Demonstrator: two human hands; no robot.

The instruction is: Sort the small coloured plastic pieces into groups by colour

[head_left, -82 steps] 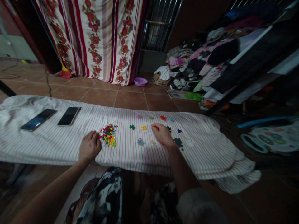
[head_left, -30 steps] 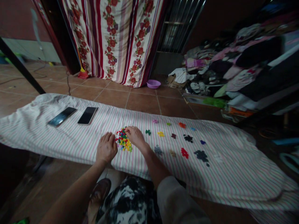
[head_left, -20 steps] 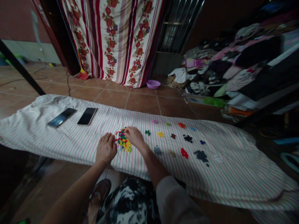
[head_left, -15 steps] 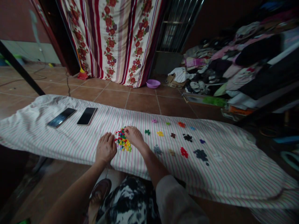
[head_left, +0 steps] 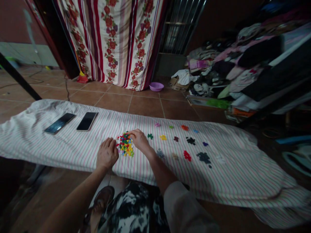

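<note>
A mixed pile of small coloured pieces (head_left: pixel 125 148) lies on the striped cloth (head_left: pixel 92 145). My left hand (head_left: pixel 107 153) rests palm down against the pile's left side, fingers lying on the cloth and holding nothing I can see. At the pile's upper right, my right hand (head_left: pixel 140 139) has thumb and fingertips pinched together; whatever is between them is too small to make out. Right of it, pieces sit in groups by colour, among them green (head_left: pixel 150 136), yellow (head_left: pixel 163 137), grey (head_left: pixel 160 153), red (head_left: pixel 187 155), black (head_left: pixel 190 140) and dark grey (head_left: pixel 204 158).
Two phones, one dark (head_left: pixel 60 123) and one light-edged (head_left: pixel 87 121), lie at the cloth's left. Beyond the table are a floral curtain (head_left: pixel 121 42), a purple basin (head_left: pixel 156 86), a red broom (head_left: pixel 83 78) and heaped clothes (head_left: pixel 218 68).
The whole view has shifted slightly, so things appear further left. My right hand still pinches at the pile's upper edge, its fingertips a little lower over the pieces; my left hand stays beside it.
</note>
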